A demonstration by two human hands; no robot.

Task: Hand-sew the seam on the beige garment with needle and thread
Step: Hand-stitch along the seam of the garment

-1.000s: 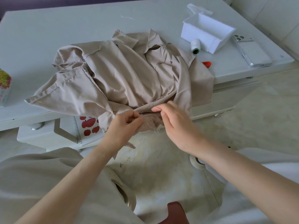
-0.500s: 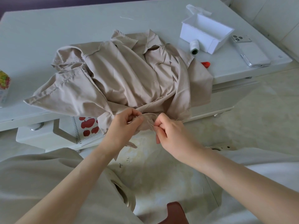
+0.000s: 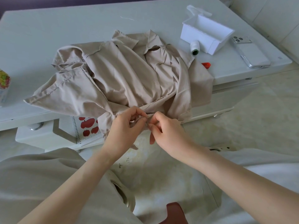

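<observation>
Beige garment (image 3: 123, 81) heaped on white table (image 3: 48, 29), near edge hanging off toward lap. Left hand (image 3: 124, 126) pinches seam fold at that edge. Right hand (image 3: 168, 131) pinches something thin right beside it, likely needle (image 3: 146, 123); thread too fine to see. Tip: hold fold flat and tight, poke close to edge, make small even stitch, pull slow so thread not knot

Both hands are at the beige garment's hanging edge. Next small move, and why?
Probably pull the thin metal needle through with the right hand: its thumb and forefinger pinch it at the beige garment's edge, while the left hand pinches the fold beside it.
</observation>
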